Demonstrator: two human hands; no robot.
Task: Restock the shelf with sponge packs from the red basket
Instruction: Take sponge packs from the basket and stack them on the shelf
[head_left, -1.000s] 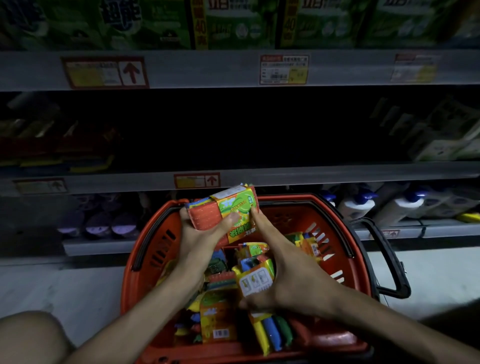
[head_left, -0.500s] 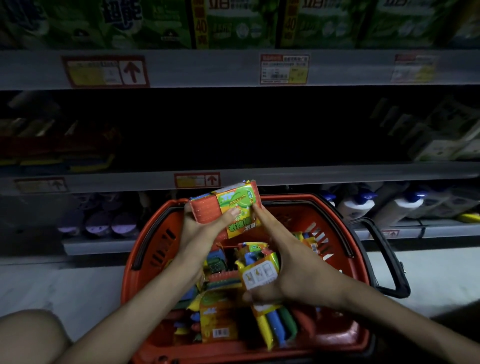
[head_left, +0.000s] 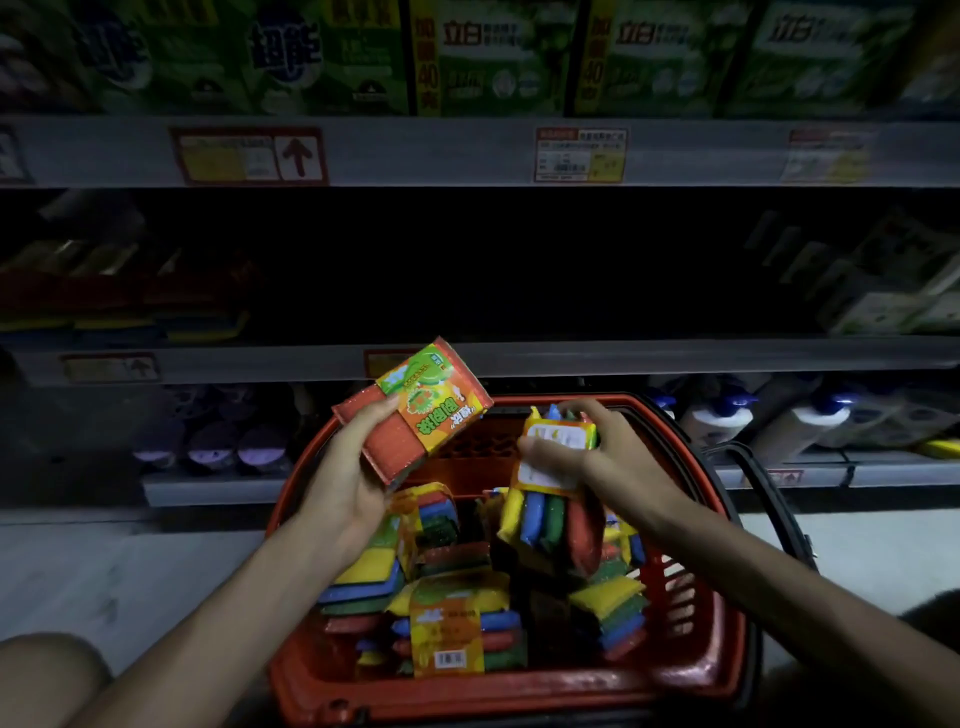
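Dim store shelving fills the background of the head view, with green boxes (head_left: 498, 57) on the top level, three price labels (head_left: 580, 154) on the rail under them, and the middle shelf (head_left: 675, 356) so dark in its centre that I cannot tell what stands there. Low at the right are about four white bottles (head_left: 717, 421) with blue caps. On the floor before the shelving sits the red basket (head_left: 698, 613) with its black handle (head_left: 769, 499). The left hand (head_left: 353, 467) holds one orange pack (head_left: 415, 421), fingers curled around its side and the thumb on its face, tilted in front of the shelf edge. The right hand (head_left: 618, 462) pinches a striped pack (head_left: 550, 504) at its card sleeve, thumb in front and fingers behind. Half a second ago this second pack was low among the others; now it hangs above the heap, near the far rim, and the orange pack is a little higher too. In my judgement this means two packs are free and ready to go up, but neither is on the shelf yet. Still inside the basket I count at least five loose packs (head_left: 449, 634); they overlap, so the exact number is not sure.
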